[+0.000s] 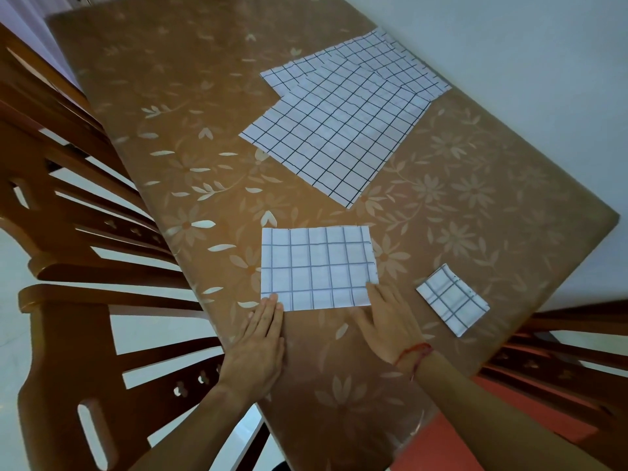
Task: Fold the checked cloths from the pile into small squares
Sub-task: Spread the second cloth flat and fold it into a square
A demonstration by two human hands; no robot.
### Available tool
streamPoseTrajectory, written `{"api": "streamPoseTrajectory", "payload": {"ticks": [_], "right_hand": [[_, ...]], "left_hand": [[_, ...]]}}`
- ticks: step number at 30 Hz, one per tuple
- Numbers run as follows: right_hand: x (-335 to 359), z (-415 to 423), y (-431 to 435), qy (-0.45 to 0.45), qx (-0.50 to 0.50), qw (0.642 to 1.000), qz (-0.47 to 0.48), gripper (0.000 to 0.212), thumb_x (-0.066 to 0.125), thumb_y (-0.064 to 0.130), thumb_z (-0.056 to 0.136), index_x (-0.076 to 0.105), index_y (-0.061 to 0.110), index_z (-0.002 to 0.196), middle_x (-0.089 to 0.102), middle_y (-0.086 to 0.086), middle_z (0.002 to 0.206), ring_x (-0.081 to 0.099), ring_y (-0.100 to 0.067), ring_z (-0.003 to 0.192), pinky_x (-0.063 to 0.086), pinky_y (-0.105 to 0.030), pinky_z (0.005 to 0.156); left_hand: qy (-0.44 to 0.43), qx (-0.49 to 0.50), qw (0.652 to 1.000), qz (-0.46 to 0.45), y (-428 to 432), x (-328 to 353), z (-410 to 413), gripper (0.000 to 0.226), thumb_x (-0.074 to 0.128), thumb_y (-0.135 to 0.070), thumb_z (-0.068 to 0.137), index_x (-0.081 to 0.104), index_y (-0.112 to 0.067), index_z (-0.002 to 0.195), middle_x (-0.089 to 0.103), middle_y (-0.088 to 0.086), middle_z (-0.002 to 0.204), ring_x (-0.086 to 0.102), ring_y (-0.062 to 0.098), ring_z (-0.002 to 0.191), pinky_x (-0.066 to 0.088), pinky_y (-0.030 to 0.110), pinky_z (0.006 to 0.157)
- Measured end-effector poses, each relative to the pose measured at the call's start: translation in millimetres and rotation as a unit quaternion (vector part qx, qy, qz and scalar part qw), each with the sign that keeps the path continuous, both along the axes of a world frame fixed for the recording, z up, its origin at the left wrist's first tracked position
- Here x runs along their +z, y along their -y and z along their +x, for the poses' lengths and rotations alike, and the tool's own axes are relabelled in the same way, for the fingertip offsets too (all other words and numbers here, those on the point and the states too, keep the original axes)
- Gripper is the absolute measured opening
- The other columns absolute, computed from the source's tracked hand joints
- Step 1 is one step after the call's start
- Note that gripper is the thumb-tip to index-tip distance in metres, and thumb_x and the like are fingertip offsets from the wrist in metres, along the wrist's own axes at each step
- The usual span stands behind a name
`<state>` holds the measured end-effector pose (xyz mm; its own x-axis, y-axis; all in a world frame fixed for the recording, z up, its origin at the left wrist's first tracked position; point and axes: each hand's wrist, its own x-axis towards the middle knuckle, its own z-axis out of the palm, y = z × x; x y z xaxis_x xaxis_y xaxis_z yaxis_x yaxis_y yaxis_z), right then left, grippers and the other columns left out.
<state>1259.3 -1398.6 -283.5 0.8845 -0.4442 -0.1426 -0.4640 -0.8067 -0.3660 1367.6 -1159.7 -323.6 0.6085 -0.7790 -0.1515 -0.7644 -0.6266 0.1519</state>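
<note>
Hands: left hand (261, 338), right hand (390, 321) flat, pressing 1 half-folded cloth (317, 266) | 1 folded square (452, 299) | 1 pile (343, 120)

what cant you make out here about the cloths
1. Head view: number of cloths in the pile, since upper ones cover lower ones.
2. Head view: layers in the rectangular cloth; only its top face shows.
3. Head view: its near corners, under the left hand and right hand.

Flat hands (261, 338) on folded cloth (317, 266)
</note>
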Motion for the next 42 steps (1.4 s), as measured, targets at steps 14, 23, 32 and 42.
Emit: {"api": "streamPoseTrajectory", "payload": {"ticks": [14,23,32,42], "right_hand": [[2.5,95.6,54.8,0.028,-0.415,0.840,0.349,0.030,0.062,0.027,0.082,0.050,0.011,0.059,0.049,-0.004,0.060,0.049,-0.027,0.066,0.041,-0.037,0.068],[3.1,97.8,62.1,0.002,-0.396,0.823,0.406,0.039,0.078,0.039,0.069,0.064,0.011,0.091,0.060,-0.004,0.082,0.057,-0.023,0.079,0.053,-0.040,0.082],[8.5,75.1,53.7,0.085,-0.384,0.856,0.336,0.035,0.078,0.017,0.076,0.066,-0.015,0.084,0.065,-0.033,0.084,0.055,-0.020,0.068,0.054,-0.038,0.069],[25.6,36.0,12.8,0.106,-0.493,0.680,0.532,0.012,0.068,0.004,0.084,0.059,0.001,0.091,0.061,-0.013,0.082,0.063,-0.024,0.073,0.056,-0.031,0.049]], "left_hand": [[-0.005,0.002,1.000,-0.006,1.0,2.3,-0.3,0.057,0.030,-0.028,0.096,0.038,0.000,0.145,0.031,0.016,0.155,0.027,0.026,0.144,0.020,0.039,0.113],[-0.024,0.006,1.000,-0.001,1.0,6.1,0.2,0.056,0.030,-0.029,0.097,0.040,-0.001,0.145,0.033,0.015,0.154,0.028,0.025,0.144,0.018,0.037,0.113],[-0.075,0.039,0.995,-0.055,2.5,10.9,10.6,0.063,0.018,-0.040,0.099,0.012,-0.011,0.155,0.007,0.004,0.163,0.004,0.016,0.149,-0.003,0.030,0.120],[-0.094,0.008,0.992,-0.087,41.9,23.2,15.5,0.072,0.048,-0.032,0.096,0.013,-0.013,0.155,0.011,0.005,0.162,0.013,0.022,0.149,0.016,0.036,0.120]]}}
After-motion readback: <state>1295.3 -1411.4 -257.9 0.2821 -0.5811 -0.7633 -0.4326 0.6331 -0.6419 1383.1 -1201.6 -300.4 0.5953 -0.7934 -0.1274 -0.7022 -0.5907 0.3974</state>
